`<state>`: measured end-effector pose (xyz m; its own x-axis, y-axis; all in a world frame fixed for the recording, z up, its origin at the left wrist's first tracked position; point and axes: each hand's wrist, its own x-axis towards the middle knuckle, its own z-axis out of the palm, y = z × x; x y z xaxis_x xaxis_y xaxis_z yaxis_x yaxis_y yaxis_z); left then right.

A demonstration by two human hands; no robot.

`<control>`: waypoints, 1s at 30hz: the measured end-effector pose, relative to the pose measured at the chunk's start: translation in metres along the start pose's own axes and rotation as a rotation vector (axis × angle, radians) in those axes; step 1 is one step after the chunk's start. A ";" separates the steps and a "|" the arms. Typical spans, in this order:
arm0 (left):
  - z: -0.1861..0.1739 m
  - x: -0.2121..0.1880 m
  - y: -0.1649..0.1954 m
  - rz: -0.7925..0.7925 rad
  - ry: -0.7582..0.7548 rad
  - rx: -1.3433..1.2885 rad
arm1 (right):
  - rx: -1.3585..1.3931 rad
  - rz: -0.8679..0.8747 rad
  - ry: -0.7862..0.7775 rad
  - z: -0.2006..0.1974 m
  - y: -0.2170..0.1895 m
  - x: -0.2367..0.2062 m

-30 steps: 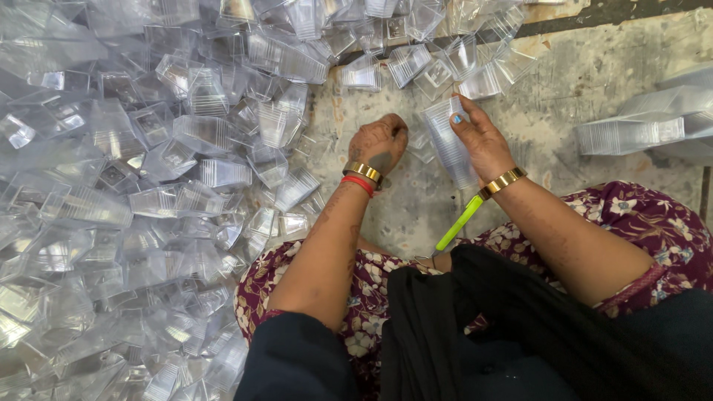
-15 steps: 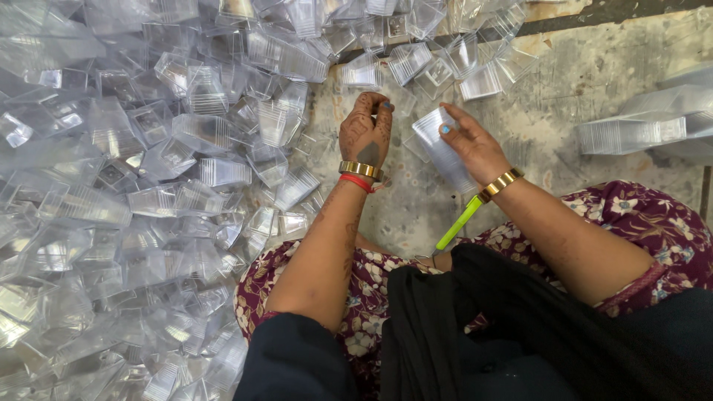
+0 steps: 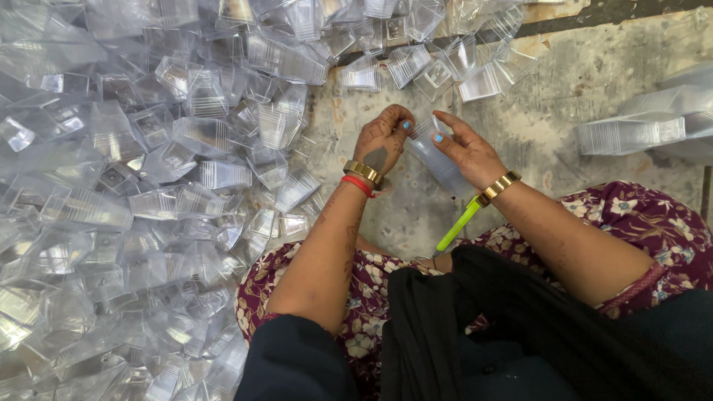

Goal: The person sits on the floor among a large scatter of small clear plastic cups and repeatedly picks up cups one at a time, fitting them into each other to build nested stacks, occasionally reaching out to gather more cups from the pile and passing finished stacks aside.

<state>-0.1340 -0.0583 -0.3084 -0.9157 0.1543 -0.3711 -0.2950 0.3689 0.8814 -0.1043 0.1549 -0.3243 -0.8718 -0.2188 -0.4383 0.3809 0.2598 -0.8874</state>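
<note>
— Since a second ago, what has been moved?

— Both hands have been lifted off the floor and drawn together. The left hand (image 3: 382,139), flat on the concrete a second ago, is now raised with its fingers (image 3: 402,119) curled against the rim of a clear plastic cup stack (image 3: 438,160). The stack has been tilted and brought between the hands; it is gripped from the other side by the right hand (image 3: 468,152), whose fingers (image 3: 445,134) are closed over its upper end.

— What surface is seen beneath?

— A bare concrete floor (image 3: 564,89), grey, scuffed and stained, is shown. No desk is used; the work is done seated on the floor. At the top right a dark strip (image 3: 616,11) runs along the edge of the slab.

— How is the surrounding space filled?

— The whole left side and the top are covered by a loose heap of clear cups (image 3: 134,186), lying at every angle. At the right edge, well apart from the hands, a nested row of cups (image 3: 631,134) is laid on its side.

— Anything else near the hands?

— A yellow-green tool (image 3: 457,226) is seen below the right wrist, slanting down towards a floral-patterned garment (image 3: 639,215). Gold bangles are worn on both wrists, with a red band beside the left one. Dark cloth (image 3: 520,334) is spread over the lap.
</note>
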 end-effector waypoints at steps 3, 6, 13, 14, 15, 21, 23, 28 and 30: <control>0.002 0.001 -0.001 0.076 -0.016 0.033 | 0.022 -0.017 -0.015 0.000 -0.002 -0.001; 0.001 0.000 -0.001 0.012 -0.054 -0.026 | 0.030 -0.004 -0.044 0.001 -0.007 -0.002; -0.004 0.000 -0.004 0.020 -0.114 -0.189 | 0.087 -0.083 -0.119 0.003 -0.020 -0.003; -0.005 0.000 -0.005 0.028 -0.120 -0.208 | 0.072 -0.124 -0.141 0.004 -0.020 -0.002; -0.005 0.001 -0.006 0.036 -0.126 -0.226 | 0.056 -0.164 -0.162 0.004 -0.020 -0.001; -0.001 0.000 -0.007 0.049 -0.140 -0.199 | 0.157 -0.070 -0.217 0.003 -0.009 0.000; 0.002 0.000 -0.006 0.037 -0.098 -0.141 | 0.188 -0.067 -0.220 0.001 -0.007 0.000; 0.002 0.001 -0.008 0.086 0.001 -0.178 | 0.401 0.165 -0.289 -0.004 -0.007 -0.003; 0.003 0.001 -0.009 0.146 0.038 -0.236 | 0.449 0.194 -0.279 -0.004 -0.007 -0.002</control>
<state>-0.1308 -0.0586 -0.3177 -0.9614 0.1534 -0.2282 -0.2109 0.1214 0.9699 -0.1061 0.1576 -0.3166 -0.6813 -0.4630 -0.5670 0.6734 -0.0926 -0.7335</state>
